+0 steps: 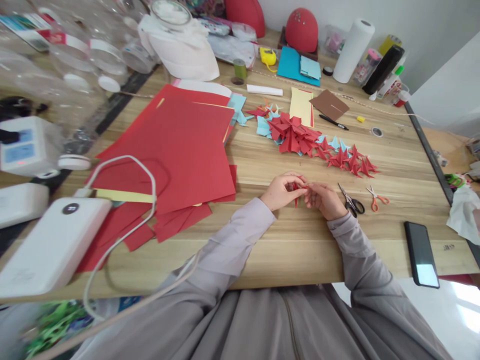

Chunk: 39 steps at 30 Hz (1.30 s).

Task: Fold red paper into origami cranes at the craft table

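Observation:
My left hand (282,191) and my right hand (325,199) meet over the table's front part, both closed on one small folded red paper (296,195). Fingers cover most of it, so its full shape is hidden. Beyond my hands lies a heap of red origami pieces (294,134) with pointed tips, mixed with light blue ones. A row of smaller red origami pieces (352,161) runs off to the right. Close to my right hand lie black-handled scissors (353,204) and small orange-handled scissors (378,200).
Large red paper sheets (180,145) cover the left side, beside a white power bank (56,245) with a looping cable. A phone (421,255) lies at the front right edge. Along the back are a yellow tape measure (267,56), blue paper (290,65) and a white roll (353,50).

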Motion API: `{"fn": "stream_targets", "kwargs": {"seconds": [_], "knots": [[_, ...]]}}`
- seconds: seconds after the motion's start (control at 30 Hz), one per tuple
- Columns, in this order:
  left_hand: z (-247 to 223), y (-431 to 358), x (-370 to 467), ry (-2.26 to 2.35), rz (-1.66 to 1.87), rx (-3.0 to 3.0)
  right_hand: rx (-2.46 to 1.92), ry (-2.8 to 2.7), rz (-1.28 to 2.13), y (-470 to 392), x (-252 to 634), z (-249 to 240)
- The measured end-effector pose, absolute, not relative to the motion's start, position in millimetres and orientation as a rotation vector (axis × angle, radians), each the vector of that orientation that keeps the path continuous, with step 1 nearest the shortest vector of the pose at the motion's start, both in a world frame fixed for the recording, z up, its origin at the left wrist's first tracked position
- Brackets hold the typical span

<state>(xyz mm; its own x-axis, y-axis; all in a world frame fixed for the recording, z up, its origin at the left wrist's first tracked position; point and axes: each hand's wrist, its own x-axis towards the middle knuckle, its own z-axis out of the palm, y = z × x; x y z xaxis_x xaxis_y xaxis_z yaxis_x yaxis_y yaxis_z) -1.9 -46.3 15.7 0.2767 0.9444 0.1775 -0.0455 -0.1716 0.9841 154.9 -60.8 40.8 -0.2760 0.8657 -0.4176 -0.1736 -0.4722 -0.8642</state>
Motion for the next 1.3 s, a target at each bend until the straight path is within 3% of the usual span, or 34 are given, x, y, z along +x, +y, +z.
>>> {"fn": "stream_targets", "kwargs": {"seconds": [0.67,1.07,1.3], "knots": [[11.9,-44.3,-1.8,0.893,1.142,1.405,-1.161,-0.892,1.841,-59.1,159.9,41.0],[14.6,-44.8,-0.8,0.888,1.129,1.292,-1.232,-1.494,1.294,-60.3,160.0,39.3],[15.3,-44.4,-1.5,0.895,1.154,1.301,-1.233,-1.468,1.332,-59.0,162.6,40.3]]}}
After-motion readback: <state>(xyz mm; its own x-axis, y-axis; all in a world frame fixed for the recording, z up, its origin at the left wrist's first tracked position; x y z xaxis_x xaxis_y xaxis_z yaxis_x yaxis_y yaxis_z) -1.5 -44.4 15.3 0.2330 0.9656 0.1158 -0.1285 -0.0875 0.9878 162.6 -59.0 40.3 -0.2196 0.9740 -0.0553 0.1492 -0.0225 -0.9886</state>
